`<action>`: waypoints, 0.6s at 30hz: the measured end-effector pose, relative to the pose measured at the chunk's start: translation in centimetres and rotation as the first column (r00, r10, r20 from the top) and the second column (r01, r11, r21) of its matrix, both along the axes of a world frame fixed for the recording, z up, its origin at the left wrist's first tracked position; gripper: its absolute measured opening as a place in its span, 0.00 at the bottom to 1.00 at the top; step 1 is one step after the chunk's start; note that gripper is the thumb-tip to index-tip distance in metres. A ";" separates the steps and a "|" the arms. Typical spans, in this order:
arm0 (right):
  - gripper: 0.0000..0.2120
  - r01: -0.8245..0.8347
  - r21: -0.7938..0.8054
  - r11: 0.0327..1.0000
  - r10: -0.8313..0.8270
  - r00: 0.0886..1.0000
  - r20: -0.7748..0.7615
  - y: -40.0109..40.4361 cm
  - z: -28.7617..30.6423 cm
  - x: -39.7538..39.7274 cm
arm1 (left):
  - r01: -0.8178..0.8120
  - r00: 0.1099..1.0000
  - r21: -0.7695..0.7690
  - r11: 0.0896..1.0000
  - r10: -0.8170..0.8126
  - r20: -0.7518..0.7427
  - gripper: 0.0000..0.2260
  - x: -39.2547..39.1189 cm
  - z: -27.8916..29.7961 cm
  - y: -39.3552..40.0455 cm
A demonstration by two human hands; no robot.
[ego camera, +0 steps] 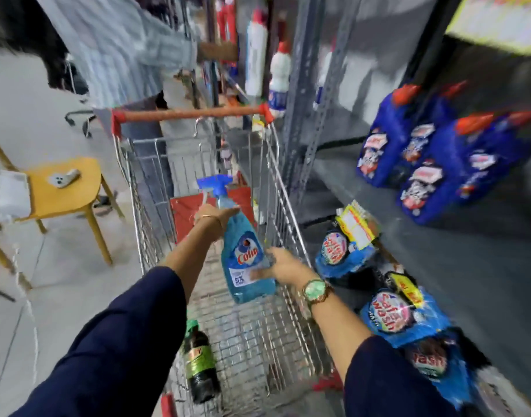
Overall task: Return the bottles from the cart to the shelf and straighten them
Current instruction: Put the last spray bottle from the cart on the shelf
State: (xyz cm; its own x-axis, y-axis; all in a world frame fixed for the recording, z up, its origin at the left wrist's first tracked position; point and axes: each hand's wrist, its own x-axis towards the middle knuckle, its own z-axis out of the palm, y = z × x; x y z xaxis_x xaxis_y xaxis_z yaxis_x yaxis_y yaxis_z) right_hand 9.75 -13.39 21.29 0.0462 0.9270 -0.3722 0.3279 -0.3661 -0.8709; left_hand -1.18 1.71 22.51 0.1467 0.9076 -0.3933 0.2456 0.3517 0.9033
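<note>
A blue Colin spray bottle [243, 251] hangs above the wire cart [276, 182], trigger end pointing away from me. My left hand [211, 219] grips its neck just below the blue trigger. My right hand [283, 264] holds its lower body from the right. A dark bottle with a green label [198, 359] lies in the near left corner of the cart. The grey metal shelf [453, 260] runs along the right, with blue detergent bottles with red caps [432, 164] standing on it.
Blue Safewash pouches [402, 314] lie on the shelf's near part. White bottles [256, 55] stand further back. A person in a striped shirt [122, 49] stands beyond the cart's red handle [192, 114]. A yellow chair [59, 191] is at the left.
</note>
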 end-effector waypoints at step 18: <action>0.08 0.399 0.653 0.644 -0.489 0.871 -0.051 -19.3 32.7 3.8 | 0.118 0.936 0.660 0.742 -0.306 0.176 0.24 7.6 40.3 -19.8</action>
